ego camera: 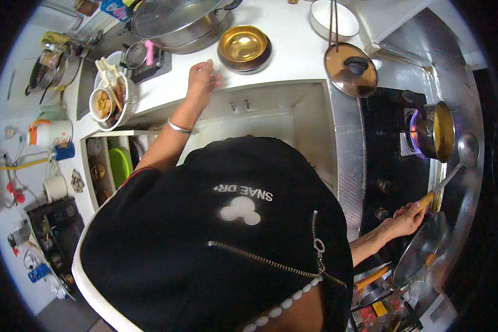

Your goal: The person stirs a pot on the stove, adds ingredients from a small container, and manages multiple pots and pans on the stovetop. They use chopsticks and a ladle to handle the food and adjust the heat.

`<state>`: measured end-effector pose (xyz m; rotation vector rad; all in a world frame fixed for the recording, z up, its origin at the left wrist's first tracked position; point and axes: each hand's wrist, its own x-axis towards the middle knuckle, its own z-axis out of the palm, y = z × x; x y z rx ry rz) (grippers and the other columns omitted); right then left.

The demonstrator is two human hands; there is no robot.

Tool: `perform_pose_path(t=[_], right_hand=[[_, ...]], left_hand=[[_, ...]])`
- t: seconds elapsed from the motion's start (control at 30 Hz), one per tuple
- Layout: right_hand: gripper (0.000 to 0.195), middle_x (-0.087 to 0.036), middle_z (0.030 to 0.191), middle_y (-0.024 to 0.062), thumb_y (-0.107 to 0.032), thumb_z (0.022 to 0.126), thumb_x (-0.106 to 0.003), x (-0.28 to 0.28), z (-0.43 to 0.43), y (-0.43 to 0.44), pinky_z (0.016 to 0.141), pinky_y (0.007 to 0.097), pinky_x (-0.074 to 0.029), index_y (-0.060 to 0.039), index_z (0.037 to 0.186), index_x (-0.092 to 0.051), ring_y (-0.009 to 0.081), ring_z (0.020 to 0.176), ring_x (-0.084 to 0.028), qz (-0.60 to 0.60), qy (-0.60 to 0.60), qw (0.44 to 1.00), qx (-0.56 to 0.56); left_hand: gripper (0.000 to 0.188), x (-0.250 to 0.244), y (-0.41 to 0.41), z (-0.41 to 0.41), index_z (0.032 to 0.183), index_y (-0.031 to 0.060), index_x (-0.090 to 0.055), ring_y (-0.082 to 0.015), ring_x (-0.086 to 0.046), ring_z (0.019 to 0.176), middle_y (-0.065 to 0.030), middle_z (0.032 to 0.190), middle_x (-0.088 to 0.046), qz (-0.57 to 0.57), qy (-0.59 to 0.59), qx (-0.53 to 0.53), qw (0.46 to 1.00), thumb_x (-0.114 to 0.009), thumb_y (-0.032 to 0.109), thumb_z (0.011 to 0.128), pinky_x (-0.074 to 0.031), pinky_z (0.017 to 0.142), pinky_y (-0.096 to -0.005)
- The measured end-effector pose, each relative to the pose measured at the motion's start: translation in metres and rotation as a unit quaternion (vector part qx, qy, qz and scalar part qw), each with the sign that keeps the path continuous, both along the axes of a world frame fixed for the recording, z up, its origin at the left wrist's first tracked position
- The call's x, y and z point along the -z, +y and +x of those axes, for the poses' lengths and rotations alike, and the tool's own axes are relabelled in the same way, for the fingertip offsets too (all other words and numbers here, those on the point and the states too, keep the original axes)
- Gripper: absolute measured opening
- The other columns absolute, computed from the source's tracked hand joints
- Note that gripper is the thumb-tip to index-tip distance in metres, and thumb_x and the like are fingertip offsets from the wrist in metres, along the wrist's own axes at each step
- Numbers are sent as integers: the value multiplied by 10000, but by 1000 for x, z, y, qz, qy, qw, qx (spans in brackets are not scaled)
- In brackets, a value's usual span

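My right hand point(411, 218) grips the wooden handle of a metal ladle point(468, 146). The ladle's bowl is beside a small golden-rimmed pot point(443, 132), which sits over a lit burner point(414, 132) of the black gas stove point(384, 157). What is in the pot cannot be made out. At the front of the white counter point(292, 62), my left hand point(203, 78) hovers with fingers loosely bent and apart, holding nothing. Just to its right, a golden metal bowl point(244, 45) is stacked in a darker one.
A glass lid point(342, 79) with a black knob rests at the counter's corner, near chopsticks point(334, 20) and a white bowl point(321, 25). A large lidded steamer point(182, 37) stands behind. At left is a white basket point(130, 93) of food. Another pan point(419, 249) lies near my right forearm.
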<state>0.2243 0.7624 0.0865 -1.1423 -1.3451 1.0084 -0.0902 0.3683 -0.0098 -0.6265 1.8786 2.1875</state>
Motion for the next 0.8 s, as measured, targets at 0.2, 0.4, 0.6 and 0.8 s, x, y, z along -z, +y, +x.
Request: perform_pose_path(t=[0.2, 0.4, 0.6, 0.8], right_hand=[[276, -505, 616, 3, -131, 777, -628, 1, 7, 2, 342, 168, -246, -48, 1026, -543, 43, 406, -362, 28, 5, 999, -24], [295, -598, 780, 57, -161, 779, -633, 3, 17, -9, 446, 198, -379, -42, 1043, -577, 106, 576, -502, 72, -112, 990, 41], [295, -536, 688, 45, -177, 801, -605, -1, 7, -11, 370, 172, -274, -40, 1058, -566, 62, 476, -406, 56, -111, 992, 25], [280, -533, 686, 44, -157, 805, -598, 0, 1, -8, 393, 184, -278, -26, 1051, -566, 69, 475, -389, 36, -89, 995, 34]], left_hand=[[641, 9, 12, -36, 1177, 11, -343, -237, -584, 682, -177, 984, -465, 79, -143, 173, 971, -583, 441, 766, -538, 575, -309], [392, 29, 25, -44, 1138, -37, -384, -317, -595, 818, -194, 1019, -523, 198, -170, 141, 955, -509, 160, 823, -542, 713, -378], [396, 22, 17, -24, 1163, -70, -294, -326, -610, 784, -208, 962, -523, 202, -140, 118, 962, -419, 16, 797, -560, 649, -373], [294, -16, -59, 19, 1037, -67, -401, -307, -619, 675, -193, 832, -556, 176, -162, 118, 964, -479, 49, 779, -562, 580, -353]])
